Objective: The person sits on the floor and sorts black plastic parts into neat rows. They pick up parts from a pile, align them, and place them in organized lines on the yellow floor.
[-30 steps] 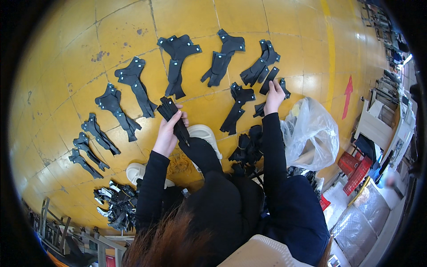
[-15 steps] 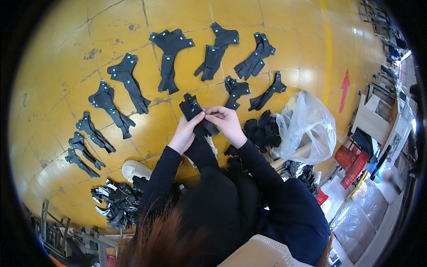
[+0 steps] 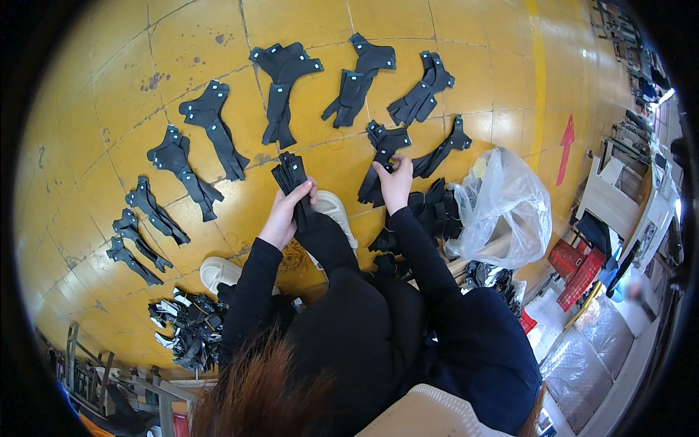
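Note:
My left hand (image 3: 285,217) is closed round a bundle of black cut fabric pieces (image 3: 290,171), which fan out above the fingers and carry small pale labels. To the right, my right hand (image 3: 395,186) pinches a black fabric piece (image 3: 371,188) that lies over a small floor pile (image 3: 389,137). The fingertips partly hide where piece and pile meet. Close by on the right, another pile of black pieces (image 3: 443,149) reaches nearly to the hand. More labelled piles, such as a large one (image 3: 282,87) and a long one (image 3: 212,120), curve across the yellow floor.
A clear plastic bag (image 3: 502,207) stands right of my right arm, beside tied black bundles (image 3: 435,210). Black-and-white bundles (image 3: 191,328) lie at lower left. My pale shoes (image 3: 218,272) are on the floor. Red crates (image 3: 577,266) and a workbench (image 3: 615,193) line the right side.
My hands have moved apart. The right hand has gone from the bundle to the pile at the right with a fabric piece; the left has shifted slightly left, keeping the bundle.

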Demonstrator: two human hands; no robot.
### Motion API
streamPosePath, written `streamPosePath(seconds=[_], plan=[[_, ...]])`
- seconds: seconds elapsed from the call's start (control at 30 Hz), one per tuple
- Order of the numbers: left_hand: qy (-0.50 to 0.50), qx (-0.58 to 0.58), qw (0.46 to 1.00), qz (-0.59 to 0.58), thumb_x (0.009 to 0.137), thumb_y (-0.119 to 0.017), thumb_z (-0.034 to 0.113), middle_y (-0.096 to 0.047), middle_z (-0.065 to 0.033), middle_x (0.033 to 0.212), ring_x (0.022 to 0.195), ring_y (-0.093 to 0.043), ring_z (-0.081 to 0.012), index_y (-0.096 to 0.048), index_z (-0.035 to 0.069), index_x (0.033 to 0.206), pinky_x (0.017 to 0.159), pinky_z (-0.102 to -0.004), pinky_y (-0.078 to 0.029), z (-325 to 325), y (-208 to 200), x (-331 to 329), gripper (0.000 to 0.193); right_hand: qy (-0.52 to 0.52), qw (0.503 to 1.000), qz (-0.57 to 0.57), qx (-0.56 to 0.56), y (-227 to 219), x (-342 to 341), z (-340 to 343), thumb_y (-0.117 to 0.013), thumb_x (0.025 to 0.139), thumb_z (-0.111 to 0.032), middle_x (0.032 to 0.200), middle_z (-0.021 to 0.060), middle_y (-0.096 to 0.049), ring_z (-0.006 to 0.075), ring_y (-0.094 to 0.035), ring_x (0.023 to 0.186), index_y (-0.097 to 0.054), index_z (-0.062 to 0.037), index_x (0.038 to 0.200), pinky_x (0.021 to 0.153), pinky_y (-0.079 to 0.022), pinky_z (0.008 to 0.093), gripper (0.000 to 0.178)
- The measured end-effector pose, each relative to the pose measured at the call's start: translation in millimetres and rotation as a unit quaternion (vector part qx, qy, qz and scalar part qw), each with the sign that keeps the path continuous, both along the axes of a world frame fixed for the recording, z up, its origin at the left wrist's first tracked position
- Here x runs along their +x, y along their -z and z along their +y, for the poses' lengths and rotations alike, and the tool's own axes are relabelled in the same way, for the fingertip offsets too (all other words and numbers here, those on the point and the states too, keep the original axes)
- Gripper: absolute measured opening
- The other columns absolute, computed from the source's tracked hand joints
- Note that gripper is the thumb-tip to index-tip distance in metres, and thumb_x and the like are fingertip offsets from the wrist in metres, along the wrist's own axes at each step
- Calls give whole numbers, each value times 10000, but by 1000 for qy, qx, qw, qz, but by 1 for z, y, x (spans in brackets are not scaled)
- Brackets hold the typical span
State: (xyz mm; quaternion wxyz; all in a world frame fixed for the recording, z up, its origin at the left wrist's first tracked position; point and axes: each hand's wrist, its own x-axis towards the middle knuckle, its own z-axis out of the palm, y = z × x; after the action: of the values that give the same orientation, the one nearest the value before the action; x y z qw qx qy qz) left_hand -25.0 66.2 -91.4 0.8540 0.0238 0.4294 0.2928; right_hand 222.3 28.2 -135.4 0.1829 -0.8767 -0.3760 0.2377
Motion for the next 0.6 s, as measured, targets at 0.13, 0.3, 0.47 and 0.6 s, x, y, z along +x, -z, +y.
streamPosePath(seconds=[0.13, 0.3, 0.47, 0.6], plan=[[32, 27, 999, 15, 906, -583, 207, -534, -21, 804, 721, -530, -124, -521, 46, 991, 666, -266, -441, 2, -2, -1, 192, -30, 995, -72, 66, -1, -4, 2, -775, 678, -156, 858, 141, -504, 287, -506, 807, -537, 20, 966, 740, -424, 367, 413], [36, 60, 998, 6, 915, -581, 210, -540, -24, 797, 725, -539, -128, -509, 43, 1035, 696, -270, -459, -8, 0, 2, 217, -61, 998, -31, 17, 1, -1, 5, -751, 720, -127, 823, 78, -482, 196, -501, 781, -545, 35, 941, 718, -422, 297, 343], [11, -6, 996, -90, 926, -558, 275, -509, -34, 844, 795, -558, -169, -445, 52, 1146, 747, -302, -480, -2, -13, 2, 333, 112, 941, 311, 66, -12, 15, 3, -663, 829, -58, 860, 19, -601, 90, -542, 767, -581, 20, 994, 700, -420, 216, 200], [59, 15, 995, -74, 953, -512, 265, -505, -34, 865, 776, -539, -148, -439, 51, 1179, 705, -288, -474, -3, -13, -7, 319, 175, 874, 450, 56, -35, 47, -8, -610, 877, -69, 865, 3, -620, 60, -547, 739, -575, -16, 1039, 655, -427, 202, 174]])
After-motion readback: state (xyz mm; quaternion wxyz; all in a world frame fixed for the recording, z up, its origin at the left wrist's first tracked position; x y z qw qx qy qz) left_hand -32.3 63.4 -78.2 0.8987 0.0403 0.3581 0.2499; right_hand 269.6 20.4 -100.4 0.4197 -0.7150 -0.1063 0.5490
